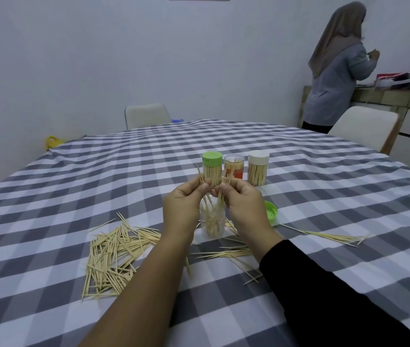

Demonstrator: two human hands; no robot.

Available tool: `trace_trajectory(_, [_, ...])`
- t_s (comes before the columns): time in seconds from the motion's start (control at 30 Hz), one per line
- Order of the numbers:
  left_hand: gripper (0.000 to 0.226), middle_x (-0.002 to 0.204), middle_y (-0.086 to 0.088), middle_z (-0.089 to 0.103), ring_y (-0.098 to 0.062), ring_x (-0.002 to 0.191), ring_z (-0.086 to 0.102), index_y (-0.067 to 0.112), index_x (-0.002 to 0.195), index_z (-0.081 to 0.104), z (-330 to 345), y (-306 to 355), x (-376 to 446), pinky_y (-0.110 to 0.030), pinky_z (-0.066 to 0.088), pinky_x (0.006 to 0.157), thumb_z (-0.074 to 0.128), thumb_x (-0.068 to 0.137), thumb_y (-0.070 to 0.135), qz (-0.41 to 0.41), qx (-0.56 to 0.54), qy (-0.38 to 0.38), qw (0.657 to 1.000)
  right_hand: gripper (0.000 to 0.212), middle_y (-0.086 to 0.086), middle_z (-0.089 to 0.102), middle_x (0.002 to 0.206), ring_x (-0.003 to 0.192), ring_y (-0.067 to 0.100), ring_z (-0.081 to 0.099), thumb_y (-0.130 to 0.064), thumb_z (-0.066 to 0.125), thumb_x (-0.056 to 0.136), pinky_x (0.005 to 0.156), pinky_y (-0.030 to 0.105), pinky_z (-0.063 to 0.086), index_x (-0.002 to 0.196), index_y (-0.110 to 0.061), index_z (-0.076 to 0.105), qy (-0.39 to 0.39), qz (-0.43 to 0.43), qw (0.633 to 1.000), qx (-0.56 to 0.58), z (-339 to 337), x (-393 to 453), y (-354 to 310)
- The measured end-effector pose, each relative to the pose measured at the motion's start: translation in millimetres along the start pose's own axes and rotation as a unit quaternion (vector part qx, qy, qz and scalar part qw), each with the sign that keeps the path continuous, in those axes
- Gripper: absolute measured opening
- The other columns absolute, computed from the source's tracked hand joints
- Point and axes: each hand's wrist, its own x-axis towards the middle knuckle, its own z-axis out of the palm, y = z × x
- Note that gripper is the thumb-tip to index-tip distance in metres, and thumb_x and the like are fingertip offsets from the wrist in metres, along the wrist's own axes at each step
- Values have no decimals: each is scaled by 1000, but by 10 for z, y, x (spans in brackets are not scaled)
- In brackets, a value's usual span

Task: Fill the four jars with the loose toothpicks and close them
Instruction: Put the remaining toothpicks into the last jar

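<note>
Left hand (182, 204) and right hand (242, 205) are both pinching a bundle of toothpicks (212, 196), holding it over the open clear jar (212, 221) sitting just below, between the wrists. Thin pointed wooden loose toothpicks (113, 254) are lying on the checked tablecloth (324, 196). Three capped cylindrical jars (235, 169) are standing behind; green lid (271, 212) is lying beside the right hand.

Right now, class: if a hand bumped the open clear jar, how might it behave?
The open clear jar is tall, narrow and only part full, so it probably tips easily. It looks like light plastic and may slide on the checked cloth. No lid: toothpicks would likely spill.
</note>
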Motion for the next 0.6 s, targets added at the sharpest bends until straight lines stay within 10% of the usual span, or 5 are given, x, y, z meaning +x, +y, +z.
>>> trace_trajectory(0.23, [18, 87, 15, 71, 8, 82, 61, 18, 101, 72, -16, 15, -27, -8, 43, 63, 69, 85, 13, -30, 1, -12, 999, 31, 6, 68, 113, 103, 15, 65, -10, 57, 92, 96, 36, 50, 123, -5, 61, -12, -3, 1000, -5, 4, -5, 49])
trace_trajectory(0.6, [18, 101, 0, 72, -11, 101, 63, 17, 103, 72, -36, 52, -56, -18, 44, 70, 65, 88, 24, -20, 38, -7, 999, 25, 7, 69, 110, 103, 17, 64, -11, 60, 91, 95, 34, 51, 115, -8, 65, -3, -9, 1000, -9, -23, -51, 26])
